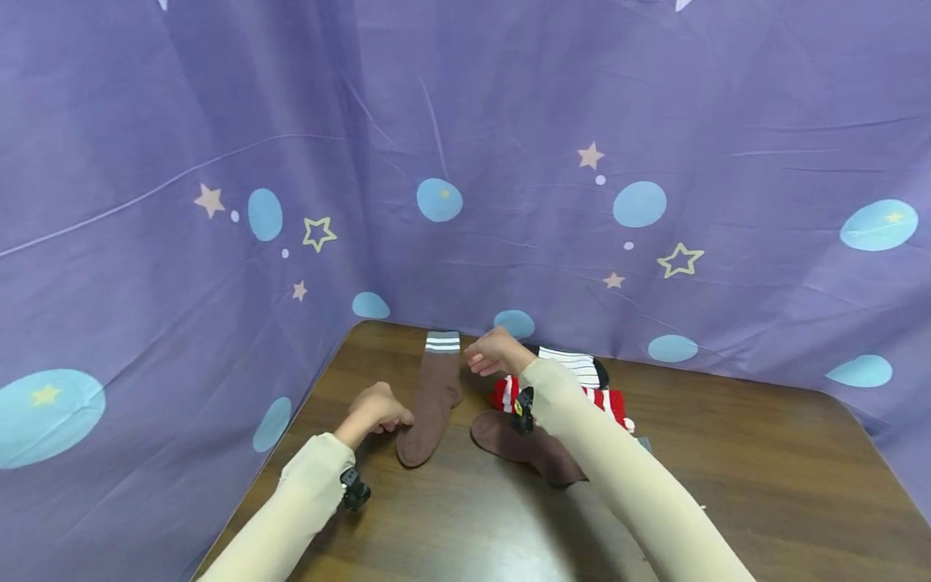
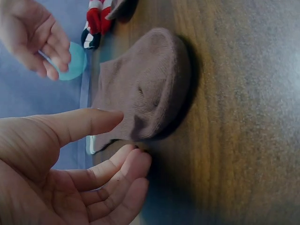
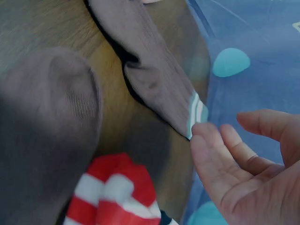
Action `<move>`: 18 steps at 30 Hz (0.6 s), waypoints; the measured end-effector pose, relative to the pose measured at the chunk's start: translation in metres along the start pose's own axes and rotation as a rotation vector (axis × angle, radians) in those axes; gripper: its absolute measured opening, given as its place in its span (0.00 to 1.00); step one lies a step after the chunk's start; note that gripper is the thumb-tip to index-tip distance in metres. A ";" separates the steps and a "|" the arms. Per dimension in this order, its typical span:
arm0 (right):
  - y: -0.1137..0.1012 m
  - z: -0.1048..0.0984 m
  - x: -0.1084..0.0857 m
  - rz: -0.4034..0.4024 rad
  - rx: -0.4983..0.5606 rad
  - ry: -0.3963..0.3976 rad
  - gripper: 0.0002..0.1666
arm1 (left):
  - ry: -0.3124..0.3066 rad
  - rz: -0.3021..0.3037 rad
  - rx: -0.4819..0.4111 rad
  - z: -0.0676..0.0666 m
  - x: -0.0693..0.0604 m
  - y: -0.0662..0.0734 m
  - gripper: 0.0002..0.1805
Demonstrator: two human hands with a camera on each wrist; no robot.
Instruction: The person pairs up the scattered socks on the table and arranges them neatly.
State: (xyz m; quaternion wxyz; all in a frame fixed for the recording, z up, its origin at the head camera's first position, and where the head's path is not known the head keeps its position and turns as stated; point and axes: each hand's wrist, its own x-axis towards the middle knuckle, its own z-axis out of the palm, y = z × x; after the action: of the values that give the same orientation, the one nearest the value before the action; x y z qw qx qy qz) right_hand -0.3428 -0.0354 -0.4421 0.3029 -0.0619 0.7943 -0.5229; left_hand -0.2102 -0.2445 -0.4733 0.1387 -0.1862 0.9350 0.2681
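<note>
A brown sock [image 1: 435,396] with a grey, white-striped cuff lies flat on the wooden table, its toe toward me. My left hand [image 1: 378,408] is beside its toe end; in the left wrist view the thumb [image 2: 93,123] hovers over the sock's edge, with nothing between thumb and fingers. Near the cuff, to its right, my right hand [image 1: 498,352] is held with fingers relaxed and no object in them. A second brown sock [image 1: 527,444] lies to the right, partly hidden under my right forearm.
A red-and-white striped sock [image 1: 607,400] and a white sock with dark lines [image 1: 575,364] lie beyond the second brown sock, partly behind my right arm. A purple patterned curtain [image 1: 509,162] borders the table [image 1: 764,469] at the back and left.
</note>
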 end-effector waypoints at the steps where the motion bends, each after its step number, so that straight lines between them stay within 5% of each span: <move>1: 0.000 0.003 0.002 0.012 0.006 0.012 0.16 | 0.004 -0.001 0.015 0.001 0.001 0.000 0.14; 12: 0.019 0.028 0.025 0.113 -0.010 0.110 0.16 | 0.021 0.015 0.106 0.016 0.002 0.005 0.11; 14: 0.021 0.033 0.026 0.115 -0.024 0.111 0.15 | 0.011 0.028 0.042 0.016 0.001 0.006 0.11; 18: 0.021 0.041 0.026 0.093 -0.083 0.153 0.11 | -0.083 0.045 -0.236 0.016 -0.002 0.005 0.14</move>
State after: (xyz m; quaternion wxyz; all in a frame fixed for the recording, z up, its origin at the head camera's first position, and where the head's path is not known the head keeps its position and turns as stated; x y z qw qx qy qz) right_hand -0.3362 -0.0694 -0.4822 0.2622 0.0025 0.8383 -0.4781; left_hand -0.2081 -0.2308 -0.4834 0.1485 -0.1689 0.8943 0.3868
